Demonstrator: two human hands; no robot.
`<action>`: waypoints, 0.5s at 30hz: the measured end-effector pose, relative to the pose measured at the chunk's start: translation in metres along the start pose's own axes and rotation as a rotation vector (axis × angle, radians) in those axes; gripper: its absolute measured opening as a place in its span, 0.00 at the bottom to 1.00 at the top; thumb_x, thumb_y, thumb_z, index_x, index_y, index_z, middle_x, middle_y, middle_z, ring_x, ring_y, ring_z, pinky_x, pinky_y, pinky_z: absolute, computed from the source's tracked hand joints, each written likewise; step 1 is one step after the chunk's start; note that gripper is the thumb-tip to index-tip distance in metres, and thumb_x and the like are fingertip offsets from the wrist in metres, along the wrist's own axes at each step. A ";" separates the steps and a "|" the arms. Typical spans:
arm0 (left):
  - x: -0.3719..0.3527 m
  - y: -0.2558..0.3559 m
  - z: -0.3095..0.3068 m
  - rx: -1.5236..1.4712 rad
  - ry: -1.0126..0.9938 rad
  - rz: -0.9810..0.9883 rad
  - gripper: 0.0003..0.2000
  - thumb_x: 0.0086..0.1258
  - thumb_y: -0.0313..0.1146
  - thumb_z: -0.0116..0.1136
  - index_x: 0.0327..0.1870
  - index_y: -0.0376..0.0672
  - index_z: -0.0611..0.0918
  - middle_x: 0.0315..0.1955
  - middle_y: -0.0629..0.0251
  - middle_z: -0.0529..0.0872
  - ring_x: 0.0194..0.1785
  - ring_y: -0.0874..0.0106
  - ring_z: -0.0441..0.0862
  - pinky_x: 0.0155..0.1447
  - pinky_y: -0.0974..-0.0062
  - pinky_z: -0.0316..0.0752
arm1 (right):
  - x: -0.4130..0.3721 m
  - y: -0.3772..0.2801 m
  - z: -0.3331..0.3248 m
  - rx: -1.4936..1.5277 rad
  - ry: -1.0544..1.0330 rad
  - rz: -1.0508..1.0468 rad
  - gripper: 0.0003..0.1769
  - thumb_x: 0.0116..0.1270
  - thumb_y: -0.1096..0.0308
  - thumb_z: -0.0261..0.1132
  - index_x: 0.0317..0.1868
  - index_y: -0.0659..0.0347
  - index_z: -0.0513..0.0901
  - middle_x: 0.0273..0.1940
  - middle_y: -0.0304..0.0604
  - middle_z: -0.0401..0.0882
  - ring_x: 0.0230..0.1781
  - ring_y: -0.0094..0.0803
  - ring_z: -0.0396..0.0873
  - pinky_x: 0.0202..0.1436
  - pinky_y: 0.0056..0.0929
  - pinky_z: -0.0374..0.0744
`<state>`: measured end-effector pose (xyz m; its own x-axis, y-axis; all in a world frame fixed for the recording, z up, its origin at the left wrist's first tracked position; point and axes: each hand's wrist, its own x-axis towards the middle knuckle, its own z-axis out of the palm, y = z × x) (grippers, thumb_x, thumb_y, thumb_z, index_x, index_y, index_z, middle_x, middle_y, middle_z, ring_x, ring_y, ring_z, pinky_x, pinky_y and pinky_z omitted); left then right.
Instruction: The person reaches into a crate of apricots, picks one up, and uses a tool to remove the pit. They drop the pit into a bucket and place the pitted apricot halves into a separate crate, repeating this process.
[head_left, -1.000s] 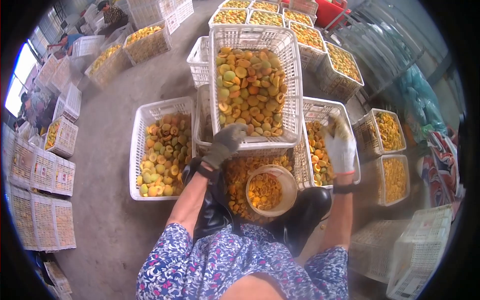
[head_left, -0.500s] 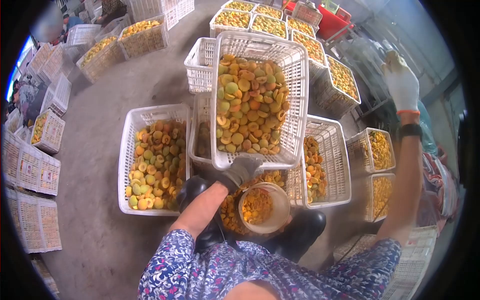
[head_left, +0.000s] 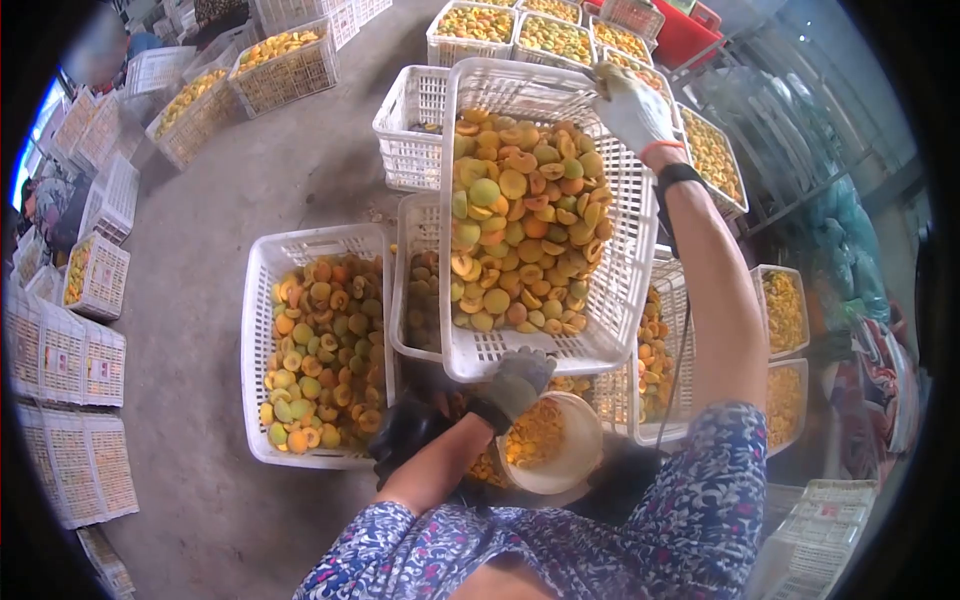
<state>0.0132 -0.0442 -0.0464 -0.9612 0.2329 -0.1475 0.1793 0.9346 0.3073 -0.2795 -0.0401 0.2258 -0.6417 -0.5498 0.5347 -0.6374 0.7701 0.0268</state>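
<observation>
In front of me a white plastic crate (head_left: 635,290) of halved, apricot-like fruit (head_left: 525,220) sits above other crates. My left hand (head_left: 520,382), in a grey glove, is closed on its near rim. My right hand (head_left: 632,108), in a white glove, reaches to the far right corner, with its fingers curled at the rim. Below the crate, by my left hand, is a pale bucket (head_left: 580,450) holding orange fruit pieces (head_left: 535,433). To the left stands another crate (head_left: 258,350) of halved fruit (head_left: 320,345).
Behind are several filled crates (head_left: 470,50) and a red container (head_left: 685,35). A white crate (head_left: 408,150) stands beyond the middle one. Stacked crates (head_left: 75,460) line the left side. A metal rack (head_left: 770,200) stands at right. My dark boot (head_left: 408,430) is beside the bucket.
My right hand has come in from the far right to the crate's far corner. My left hand has stayed at the near rim, shifting slightly right along it. The view has shifted slightly.
</observation>
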 end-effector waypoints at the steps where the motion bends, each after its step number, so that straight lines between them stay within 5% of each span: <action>1: 0.002 -0.001 0.000 -0.013 0.014 -0.012 0.12 0.64 0.39 0.56 0.48 0.53 0.79 0.43 0.66 0.81 0.50 0.64 0.78 0.47 0.58 0.75 | 0.009 -0.003 0.014 -0.007 0.007 -0.006 0.19 0.62 0.59 0.58 0.53 0.50 0.77 0.44 0.50 0.82 0.45 0.49 0.80 0.49 0.44 0.77; 5: 0.002 -0.003 0.000 -0.028 0.040 -0.005 0.11 0.65 0.38 0.54 0.48 0.53 0.79 0.40 0.66 0.82 0.47 0.65 0.79 0.45 0.61 0.76 | 0.040 0.005 0.077 -0.009 0.057 -0.078 0.22 0.64 0.50 0.57 0.56 0.46 0.76 0.42 0.52 0.83 0.43 0.50 0.81 0.47 0.46 0.78; 11: 0.010 -0.006 0.011 -0.030 0.052 -0.023 0.12 0.62 0.40 0.58 0.46 0.53 0.78 0.37 0.67 0.83 0.44 0.65 0.80 0.43 0.62 0.75 | 0.080 -0.007 0.056 0.367 -0.393 0.084 0.20 0.50 0.60 0.62 0.43 0.55 0.87 0.41 0.53 0.84 0.45 0.42 0.82 0.49 0.33 0.77; 15: 0.017 -0.005 0.006 -0.086 -0.002 -0.027 0.15 0.60 0.38 0.60 0.48 0.53 0.78 0.38 0.67 0.83 0.46 0.64 0.79 0.46 0.62 0.74 | 0.091 0.004 0.072 0.343 -0.479 -0.067 0.22 0.47 0.61 0.62 0.45 0.52 0.87 0.42 0.49 0.85 0.45 0.41 0.82 0.48 0.30 0.77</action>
<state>-0.0024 -0.0436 -0.0556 -0.9651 0.2089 -0.1582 0.1350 0.9139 0.3829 -0.3713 -0.1100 0.2136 -0.6656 -0.7397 0.0988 -0.7334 0.6238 -0.2703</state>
